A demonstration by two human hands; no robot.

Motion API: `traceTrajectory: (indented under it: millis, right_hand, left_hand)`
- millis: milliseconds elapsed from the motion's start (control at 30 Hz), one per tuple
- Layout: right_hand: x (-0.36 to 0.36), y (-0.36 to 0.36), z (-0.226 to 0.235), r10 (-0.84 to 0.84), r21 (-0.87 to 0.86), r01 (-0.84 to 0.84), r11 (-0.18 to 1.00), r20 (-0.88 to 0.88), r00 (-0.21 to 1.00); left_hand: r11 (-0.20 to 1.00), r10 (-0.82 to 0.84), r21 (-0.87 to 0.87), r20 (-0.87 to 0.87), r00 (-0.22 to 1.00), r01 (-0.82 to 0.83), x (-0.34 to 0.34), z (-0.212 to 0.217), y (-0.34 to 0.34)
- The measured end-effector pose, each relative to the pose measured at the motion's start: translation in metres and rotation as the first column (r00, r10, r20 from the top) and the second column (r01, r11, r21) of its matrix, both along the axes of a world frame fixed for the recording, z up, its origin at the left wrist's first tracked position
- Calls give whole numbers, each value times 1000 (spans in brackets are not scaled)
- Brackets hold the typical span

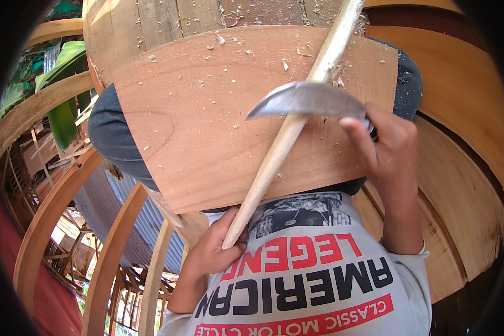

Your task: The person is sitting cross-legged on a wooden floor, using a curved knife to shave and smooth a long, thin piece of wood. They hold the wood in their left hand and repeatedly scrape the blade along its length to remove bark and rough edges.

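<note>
A long pale wooden stick [271, 161] slants across a flat wooden board [190, 129] that lies over my lap. Around the stick's near end, close to my belly, my left hand [214, 246] is closed. My right hand [387, 140] grips a knife with a broad curved blade [305, 101]; its handle is mostly hidden in my fist. The blade lies across the stick near its middle, its tip pointing left. Curled wood shavings [333, 73] cling to the stick beside the blade, and more are scattered over the board.
Wooden planks [157, 25] strewn with shavings stretch out beyond the board. Curved timber rails [117, 246] stand at the left, with corrugated metal sheets [117, 207] below them and green leaves [64, 112] farther off. Broad wooden panels [453, 106] lie along the right side.
</note>
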State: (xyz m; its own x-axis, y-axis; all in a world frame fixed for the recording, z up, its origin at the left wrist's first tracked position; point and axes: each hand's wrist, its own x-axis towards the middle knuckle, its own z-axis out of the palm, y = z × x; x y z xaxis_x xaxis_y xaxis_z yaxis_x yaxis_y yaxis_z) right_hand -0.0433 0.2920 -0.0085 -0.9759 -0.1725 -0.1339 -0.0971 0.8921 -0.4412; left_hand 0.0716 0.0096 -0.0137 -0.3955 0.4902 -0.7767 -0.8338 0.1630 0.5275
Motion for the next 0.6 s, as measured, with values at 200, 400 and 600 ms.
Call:
traceTrajectory:
  millis: [200,400,600]
  right_hand:
    - [-17,17,-6,-110,34,109,993,20,994]
    - [-6,4,-1,-21,-1,21,1000,-20,1000]
    - [10,-8,-5,188,-71,-197,978,-117,975]
  left_hand:
    - [999,2,-38,14,1000,-1,0,5,5]
    - [999,-27,-40,36,999,28,0,2,2]
    - [998,-29,-48,20,999,30,-6,5,6]
